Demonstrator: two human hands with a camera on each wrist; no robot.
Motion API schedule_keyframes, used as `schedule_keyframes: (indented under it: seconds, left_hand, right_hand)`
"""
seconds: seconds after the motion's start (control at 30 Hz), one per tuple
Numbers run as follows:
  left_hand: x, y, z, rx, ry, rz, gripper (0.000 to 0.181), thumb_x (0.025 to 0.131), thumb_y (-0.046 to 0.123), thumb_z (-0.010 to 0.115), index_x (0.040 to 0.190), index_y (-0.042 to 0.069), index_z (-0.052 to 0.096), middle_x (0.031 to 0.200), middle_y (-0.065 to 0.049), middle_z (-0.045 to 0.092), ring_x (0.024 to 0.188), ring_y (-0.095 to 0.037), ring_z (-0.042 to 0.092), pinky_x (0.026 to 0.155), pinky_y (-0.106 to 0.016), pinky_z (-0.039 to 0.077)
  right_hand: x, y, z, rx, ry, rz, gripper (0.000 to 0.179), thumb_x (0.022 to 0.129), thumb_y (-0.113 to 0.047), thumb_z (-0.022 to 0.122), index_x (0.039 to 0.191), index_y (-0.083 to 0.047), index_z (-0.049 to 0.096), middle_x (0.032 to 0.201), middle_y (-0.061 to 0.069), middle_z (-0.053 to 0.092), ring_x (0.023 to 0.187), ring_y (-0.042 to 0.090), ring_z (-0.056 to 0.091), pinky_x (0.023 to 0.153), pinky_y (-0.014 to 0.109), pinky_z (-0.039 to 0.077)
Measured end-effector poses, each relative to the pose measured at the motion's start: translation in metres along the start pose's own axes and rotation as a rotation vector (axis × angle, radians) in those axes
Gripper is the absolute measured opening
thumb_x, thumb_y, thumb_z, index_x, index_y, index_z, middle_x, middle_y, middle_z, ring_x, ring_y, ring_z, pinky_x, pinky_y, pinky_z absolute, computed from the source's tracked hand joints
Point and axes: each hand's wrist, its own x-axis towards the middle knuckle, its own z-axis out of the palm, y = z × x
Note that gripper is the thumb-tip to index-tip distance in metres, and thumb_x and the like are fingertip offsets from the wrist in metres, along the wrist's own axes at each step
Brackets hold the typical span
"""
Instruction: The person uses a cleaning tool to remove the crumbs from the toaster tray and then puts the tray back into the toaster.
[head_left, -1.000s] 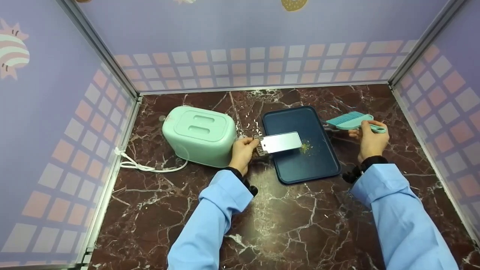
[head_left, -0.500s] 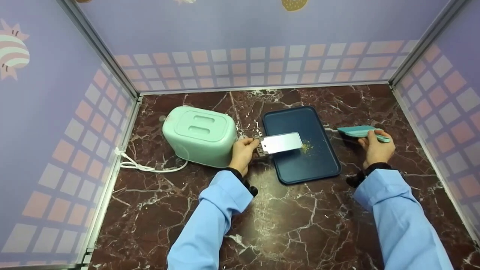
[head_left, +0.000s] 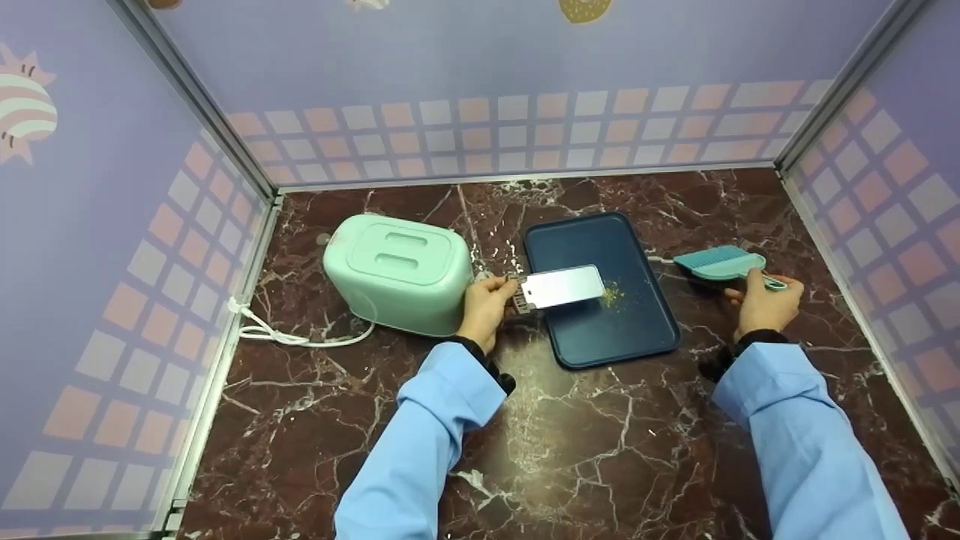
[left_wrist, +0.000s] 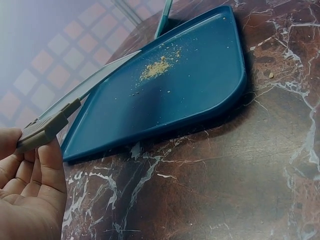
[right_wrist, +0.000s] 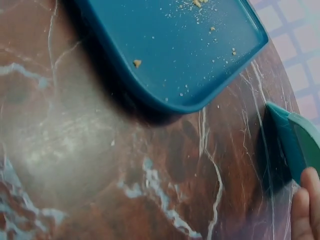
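My left hand [head_left: 486, 306] pinches the brown end of a flat silvery crumb tray [head_left: 562, 286], thumb on top and fingers below. The plate reaches rightward over a dark blue serving tray [head_left: 615, 337]. Yellowish crumbs [left_wrist: 156, 70] lie in a small heap on the serving tray, with finer bits scattered around. To the right of the serving tray, my right hand [head_left: 769, 304] holds a small teal brush [head_left: 724, 264] by its handle, bristles pointing left. Only the brush's bristle end and a few fingertips [right_wrist: 301, 210] show in the right wrist view.
A mint green toaster [head_left: 397, 274] stands just left of my left hand, its white cord [head_left: 300, 341] running toward the left wall. Patterned purple panels [head_left: 495, 67] enclose the marble-look table [head_left: 555, 450] at the back and sides. Small white specks dot the tabletop behind the left hand.
My right hand has moved right and nearer with the brush, whose bristle side turned out of sight and then showed again. The left hand and crumb tray have stayed put.
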Motion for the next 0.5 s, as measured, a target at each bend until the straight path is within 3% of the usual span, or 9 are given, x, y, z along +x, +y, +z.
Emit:
schedule_keyframes:
  seconds: [0.07,0.13,0.23,0.3,0.37,0.5]
  left_hand:
    - [0.000,0.000,0.000,-0.014,-0.001,0.003,0.032,0.101,0.014,0.065,0.126,-0.006,0.067,0.115,-0.014,0.065,0.086,-0.015,0.061,0.070,-0.024,0.055]
    - [-0.001,-0.001,-0.001,-0.024,-0.003,0.003,0.030,0.102,0.013,0.065,0.125,-0.006,0.067,0.108,-0.011,0.065,0.079,-0.013,0.060,0.066,-0.023,0.054]
    - [-0.001,0.000,-0.001,-0.035,-0.006,0.000,0.029,0.102,0.013,0.064,0.123,-0.006,0.068,0.103,-0.010,0.064,0.075,-0.012,0.060,0.063,-0.022,0.053]
    - [-0.002,0.000,-0.001,-0.034,-0.004,-0.002,0.028,0.102,0.013,0.064,0.123,-0.005,0.068,0.104,-0.009,0.064,0.076,-0.012,0.060,0.064,-0.023,0.053]
    - [-0.002,0.000,0.000,-0.030,0.001,0.002,0.028,0.102,0.014,0.065,0.122,-0.005,0.068,0.105,-0.009,0.064,0.079,-0.013,0.060,0.065,-0.023,0.053]
    - [-0.001,0.000,0.000,-0.017,0.008,0.018,0.026,0.101,0.013,0.065,0.118,-0.006,0.070,0.104,-0.009,0.064,0.082,-0.014,0.059,0.068,-0.023,0.052]
  right_hand:
    - [0.006,0.003,-0.003,-0.113,0.030,-0.010,0.032,0.097,-0.026,0.070,0.120,-0.017,0.049,0.104,-0.001,0.056,0.063,0.018,0.073,0.057,0.025,0.057]
    - [0.009,0.006,-0.006,-0.305,0.060,-0.034,0.031,0.097,-0.035,0.070,0.117,-0.019,0.053,0.108,-0.001,0.057,0.076,0.011,0.072,0.070,0.024,0.056]
    - [0.013,0.011,-0.011,-0.574,0.077,-0.080,0.038,0.097,-0.045,0.066,0.120,-0.016,0.057,0.125,0.010,0.058,0.111,0.026,0.065,0.097,0.036,0.051]
    - [0.013,0.014,-0.014,-0.710,0.086,-0.130,0.049,0.097,-0.049,0.063,0.125,-0.010,0.058,0.135,0.019,0.057,0.122,0.036,0.055,0.106,0.043,0.045]
    - [0.014,0.016,-0.016,-0.768,0.079,-0.163,0.056,0.098,-0.050,0.062,0.130,-0.005,0.057,0.138,0.024,0.056,0.127,0.045,0.052,0.110,0.052,0.042]
    - [0.015,0.019,-0.020,-0.860,0.062,-0.193,0.058,0.098,-0.051,0.060,0.129,-0.002,0.057,0.138,0.028,0.057,0.122,0.051,0.054,0.105,0.058,0.043]
